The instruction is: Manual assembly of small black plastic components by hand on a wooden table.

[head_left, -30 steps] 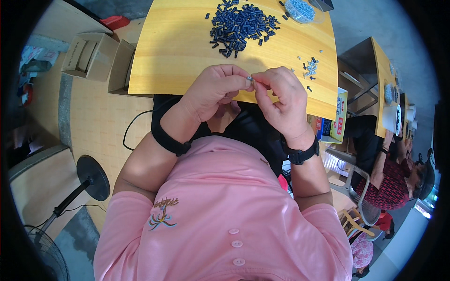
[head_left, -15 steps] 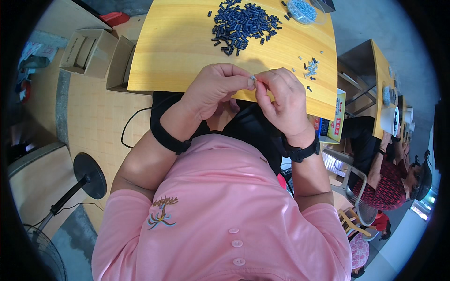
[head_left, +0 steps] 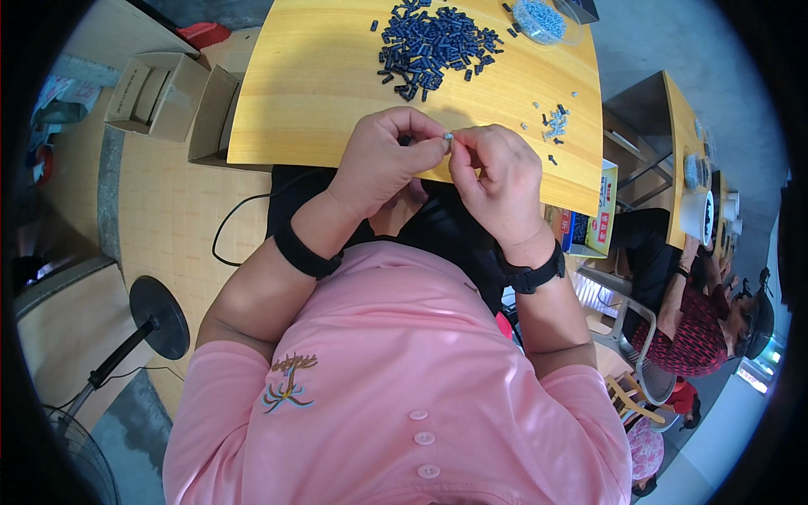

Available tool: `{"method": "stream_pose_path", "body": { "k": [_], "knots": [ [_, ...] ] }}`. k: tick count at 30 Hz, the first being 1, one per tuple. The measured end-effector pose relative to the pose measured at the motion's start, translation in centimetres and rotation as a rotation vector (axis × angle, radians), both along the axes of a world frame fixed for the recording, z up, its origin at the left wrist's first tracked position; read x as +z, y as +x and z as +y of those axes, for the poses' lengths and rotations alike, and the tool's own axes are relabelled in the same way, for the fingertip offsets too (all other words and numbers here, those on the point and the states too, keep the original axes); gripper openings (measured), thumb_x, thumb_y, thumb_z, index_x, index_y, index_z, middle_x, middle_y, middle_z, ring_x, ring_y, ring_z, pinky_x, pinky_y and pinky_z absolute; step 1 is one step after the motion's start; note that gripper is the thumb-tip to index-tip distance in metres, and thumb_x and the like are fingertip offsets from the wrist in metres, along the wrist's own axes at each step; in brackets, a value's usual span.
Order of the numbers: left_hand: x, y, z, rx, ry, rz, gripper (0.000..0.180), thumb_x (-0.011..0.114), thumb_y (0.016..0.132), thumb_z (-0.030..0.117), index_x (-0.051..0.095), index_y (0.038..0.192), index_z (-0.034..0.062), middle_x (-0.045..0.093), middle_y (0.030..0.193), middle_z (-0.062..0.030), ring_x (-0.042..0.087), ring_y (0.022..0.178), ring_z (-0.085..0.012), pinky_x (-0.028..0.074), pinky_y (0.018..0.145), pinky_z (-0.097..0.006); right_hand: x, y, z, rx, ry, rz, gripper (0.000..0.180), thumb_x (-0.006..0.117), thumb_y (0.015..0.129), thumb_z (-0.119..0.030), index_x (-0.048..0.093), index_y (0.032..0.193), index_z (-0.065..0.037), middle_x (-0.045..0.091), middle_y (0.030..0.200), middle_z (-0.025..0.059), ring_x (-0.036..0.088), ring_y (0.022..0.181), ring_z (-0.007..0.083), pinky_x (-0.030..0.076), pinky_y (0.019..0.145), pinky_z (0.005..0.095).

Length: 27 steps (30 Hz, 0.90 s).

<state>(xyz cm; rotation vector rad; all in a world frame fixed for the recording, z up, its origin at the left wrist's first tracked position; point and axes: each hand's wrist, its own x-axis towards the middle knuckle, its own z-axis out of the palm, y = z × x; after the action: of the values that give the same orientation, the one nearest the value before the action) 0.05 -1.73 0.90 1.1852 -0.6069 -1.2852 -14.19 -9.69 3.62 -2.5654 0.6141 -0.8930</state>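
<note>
A person in a pink buttoned shirt (head_left: 396, 396) sits at a yellow wooden table (head_left: 320, 84), both hands raised together over its near edge. The left hand (head_left: 383, 164) is curled nearly closed, thumb and forefinger pinched on a tiny pale part (head_left: 449, 135); a small dark piece (head_left: 405, 140) shows between its fingers, too small to make out. The right hand (head_left: 497, 181) is likewise closed to a pinch and meets the same pale part from the 3 o'clock side, so the fingertips of both hands touch around it. Each wrist carries a black band (head_left: 305, 251).

At 12 o'clock from the hands, farther back on the table, lies a loose heap of small dark blue cylindrical pieces (head_left: 429, 40). At about 1 o'clock, near the table's far edge, sits a clear round container of pale bits (head_left: 539, 18). A small scatter of pale and dark parts (head_left: 553, 122) lies at 2 o'clock, close to the right hand.

On the floor at 9 to 10 o'clock stand open cardboard boxes (head_left: 156, 93), and a black cable (head_left: 231, 223) trails beneath the table. A fan's black round base (head_left: 158, 316) stands at 7 o'clock. At 4 o'clock, another person in a dark red patterned top (head_left: 690, 341) sits at a neighbouring table (head_left: 686, 135).
</note>
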Motion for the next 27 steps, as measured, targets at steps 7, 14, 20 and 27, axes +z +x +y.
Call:
{"method": "stream_pose_path", "body": {
  "k": [7, 14, 20, 27],
  "knots": [
    [-0.2, 0.0, -0.1, 0.060, -0.046, -0.208, 0.012, 0.070, 0.079, 0.008, 0.062, 0.085, 0.0016, 0.059, 0.074, 0.0009, 0.049, 0.065, -0.0036, 0.042, 0.059, -0.019, 0.5, 0.2, 0.3, -0.056, 0.308, -0.041, 0.005, 0.064, 0.077, -0.003, 0.063, 0.081, -0.002, 0.060, 0.070, 0.0136, 0.059, 0.063, 0.0288, 0.047, 0.056, 0.0340],
    [-0.2, 0.2, -0.2, 0.060, -0.032, -0.267, 0.010, 0.069, 0.077, 0.008, 0.064, 0.083, 0.0016, 0.058, 0.072, 0.0018, 0.049, 0.062, -0.0030, 0.041, 0.056, -0.018, 0.4, 0.0, -0.4, 0.017, 0.221, 0.025, 0.007, 0.065, 0.078, -0.005, 0.064, 0.083, -0.001, 0.059, 0.071, 0.0127, 0.059, 0.065, 0.0291, 0.048, 0.059, 0.0343],
    [0.5, 0.7, -0.3, -0.048, 0.044, -0.098, 0.011, 0.069, 0.077, 0.009, 0.064, 0.083, 0.0003, 0.060, 0.071, -0.0005, 0.053, 0.061, -0.0051, 0.043, 0.055, -0.019, 0.6, -0.4, -1.3, 0.138, -0.071, 0.081, 0.009, 0.066, 0.076, -0.007, 0.064, 0.083, -0.003, 0.058, 0.073, 0.0110, 0.058, 0.068, 0.0293, 0.049, 0.060, 0.0366],
    [0.3, 0.3, -0.3, -0.054, 0.062, -0.134, 0.010, 0.067, 0.078, 0.006, 0.060, 0.081, -0.0004, 0.059, 0.064, -0.0029, 0.059, 0.047, -0.0110, 0.046, 0.046, -0.022, 0.3, -0.2, -0.9, 0.118, -0.058, 0.076, 0.006, 0.065, 0.074, -0.007, 0.061, 0.077, -0.003, 0.056, 0.069, 0.0110, 0.058, 0.065, 0.0293, 0.048, 0.058, 0.0374]
  ]
}}
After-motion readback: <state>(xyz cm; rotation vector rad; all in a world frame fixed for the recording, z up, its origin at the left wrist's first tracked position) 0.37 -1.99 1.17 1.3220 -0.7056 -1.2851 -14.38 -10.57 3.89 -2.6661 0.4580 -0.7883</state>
